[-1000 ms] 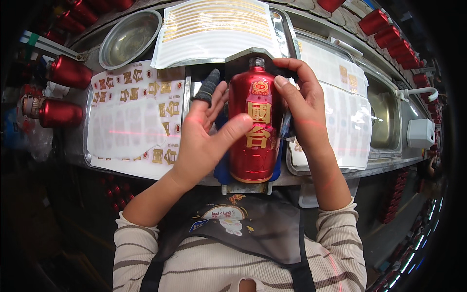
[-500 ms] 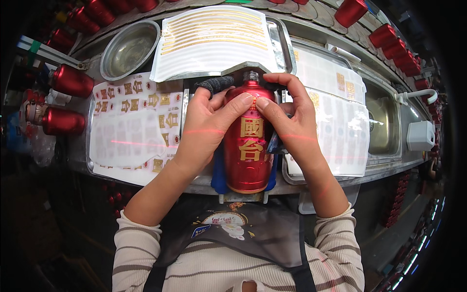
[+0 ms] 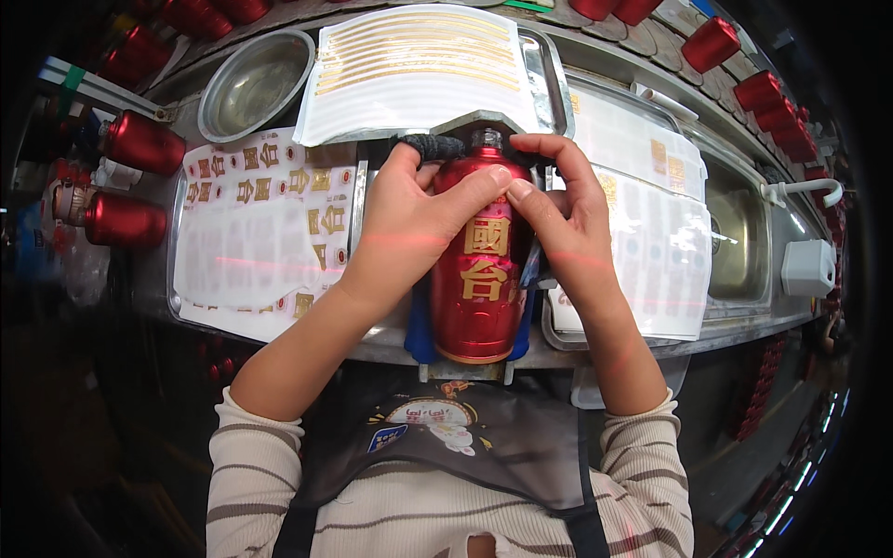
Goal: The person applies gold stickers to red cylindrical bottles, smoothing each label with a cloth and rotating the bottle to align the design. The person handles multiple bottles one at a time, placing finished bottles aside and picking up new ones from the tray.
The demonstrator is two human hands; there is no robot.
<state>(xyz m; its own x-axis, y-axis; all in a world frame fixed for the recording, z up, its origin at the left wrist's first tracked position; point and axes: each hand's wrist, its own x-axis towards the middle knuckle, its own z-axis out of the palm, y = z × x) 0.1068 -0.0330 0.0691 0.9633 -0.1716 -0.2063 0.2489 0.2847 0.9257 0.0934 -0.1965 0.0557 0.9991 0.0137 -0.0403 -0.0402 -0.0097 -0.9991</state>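
A shiny red bottle (image 3: 470,327) with gold characters down its front lies tilted in front of me, its bare neck pointing away. My left hand (image 3: 407,216) wraps the bottle's left shoulder, its thumb pressed on the upper front. From the other side, my right hand (image 3: 575,226) grips the right shoulder. Its thumb tip presses close beside the left thumb, over a small marking the thumbs partly hide. Dark covers sit on both index fingers, which reach toward the neck. Blue padding (image 3: 420,327) shows under the bottle on a metal holder.
Decal sheets with gold characters (image 3: 246,265) lie on a tray at left, more sheets (image 3: 651,270) at right. Behind are a white sheet with gold strips (image 3: 419,88) and a metal basin (image 3: 256,88). A sink (image 3: 741,246) is far right; red bottles (image 3: 126,220) stand at left.
The left thumb has slid a little to the right and up across the bottle's shoulder. Both hands stay on the bottle. The whole view has shifted slightly.
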